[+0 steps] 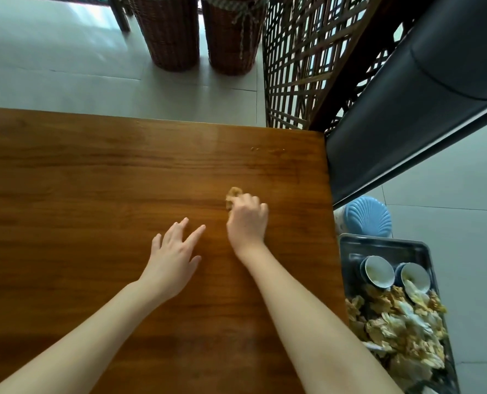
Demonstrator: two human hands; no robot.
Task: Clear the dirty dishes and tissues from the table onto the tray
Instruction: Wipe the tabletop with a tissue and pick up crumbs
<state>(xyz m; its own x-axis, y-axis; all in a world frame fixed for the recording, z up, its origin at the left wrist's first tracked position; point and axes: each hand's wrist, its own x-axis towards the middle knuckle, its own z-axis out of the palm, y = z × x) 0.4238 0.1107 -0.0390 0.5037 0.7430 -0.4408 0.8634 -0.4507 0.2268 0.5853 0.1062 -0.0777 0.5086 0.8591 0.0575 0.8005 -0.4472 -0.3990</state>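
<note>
The wooden tabletop (94, 180) fills the middle of the frame. At lower right, a metal tray (384, 241) holds two bowls (378, 271) and a tissue heap (401, 322) (crumpled, yellow-brown). At centre the left hand (174, 251) is spread. Just right of it, the right hand (246, 220) pinches a small, crumpled, brown-stained tissue (232, 196) on the tabletop.

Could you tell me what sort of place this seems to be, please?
Probably a restaurant dining area: a wooden table beside a dark padded bench, a lattice screen, and a metal tray piled with used bowls and soiled tissues.
</note>
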